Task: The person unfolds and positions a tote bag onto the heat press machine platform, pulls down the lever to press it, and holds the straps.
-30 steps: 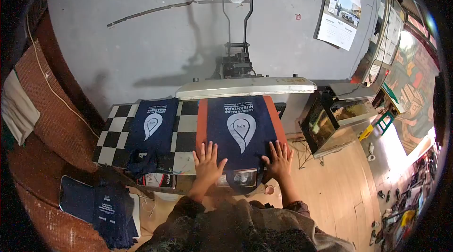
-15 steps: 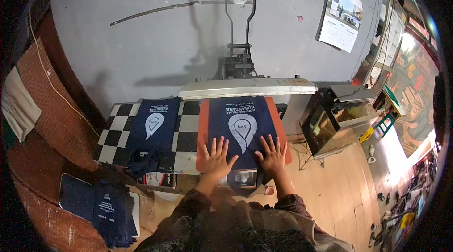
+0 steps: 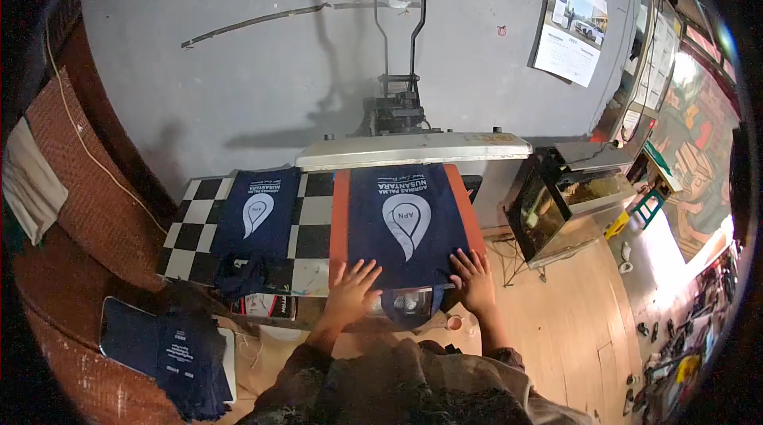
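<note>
A navy fabric bag (image 3: 445,218) with a white teardrop logo and lettering lies flat on the orange pad (image 3: 340,222) of a heat press. My left hand (image 3: 352,291) rests with fingers apart at the bag's near left corner. At the near right corner, my right hand (image 3: 474,280) has its fingers stretched over the bag's edge and the pad. Neither hand grips anything. The bag's handle (image 3: 405,315) hangs over the near edge, between my hands. Behind the bag is the press's pale upper plate (image 3: 413,148), raised from the pad.
A second printed navy bag (image 3: 253,214) lies on the checkered table (image 3: 191,213) at left. Lower left, more printed navy fabric (image 3: 187,361) is stacked on a seat. A glass tank (image 3: 568,202) stands right of the press. A small cup (image 3: 454,322) is below the table edge.
Both hands have slid back toward me, from beside the logo to the bag's near corners. The left also moved slightly left, the right slightly right. The bag stays flat on the pad.
</note>
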A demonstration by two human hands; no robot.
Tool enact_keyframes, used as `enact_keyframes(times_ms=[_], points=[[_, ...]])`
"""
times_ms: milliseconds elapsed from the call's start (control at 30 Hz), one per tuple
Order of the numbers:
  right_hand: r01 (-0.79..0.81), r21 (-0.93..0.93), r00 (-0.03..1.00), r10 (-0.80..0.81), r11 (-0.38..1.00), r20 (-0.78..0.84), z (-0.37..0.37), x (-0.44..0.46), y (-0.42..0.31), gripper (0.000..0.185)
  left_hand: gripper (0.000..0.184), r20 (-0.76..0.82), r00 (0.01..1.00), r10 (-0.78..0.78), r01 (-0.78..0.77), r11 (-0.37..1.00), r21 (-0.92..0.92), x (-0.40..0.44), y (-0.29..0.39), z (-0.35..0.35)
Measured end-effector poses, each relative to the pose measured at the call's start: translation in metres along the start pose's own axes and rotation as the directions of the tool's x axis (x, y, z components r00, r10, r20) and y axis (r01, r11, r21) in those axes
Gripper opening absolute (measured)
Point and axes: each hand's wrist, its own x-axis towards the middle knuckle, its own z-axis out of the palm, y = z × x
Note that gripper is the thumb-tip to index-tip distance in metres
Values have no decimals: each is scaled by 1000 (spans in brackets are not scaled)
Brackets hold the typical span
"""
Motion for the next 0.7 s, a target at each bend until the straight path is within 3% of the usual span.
enact_keyframes(times_ms=[33,100,233,700], points=[[0,0,1000,0,1000,0,-2,-2,4,52,49,24,999,40,-38,994,-106,-4,-4,-1],[30,137,999,-32,990,15,-16,-10,2,49,45,-6,999,51,-52,988,-145,-10,-12,-1],[68,214,997,-74,974,20,-29,-12,0,49,37,-64,996,57,-70,970,-233,-18,-20,-3],[53,223,998,-44,973,-44,-22,-10,-1,45,32,-161,987,18,-56,971,-234,-16,-17,4]])
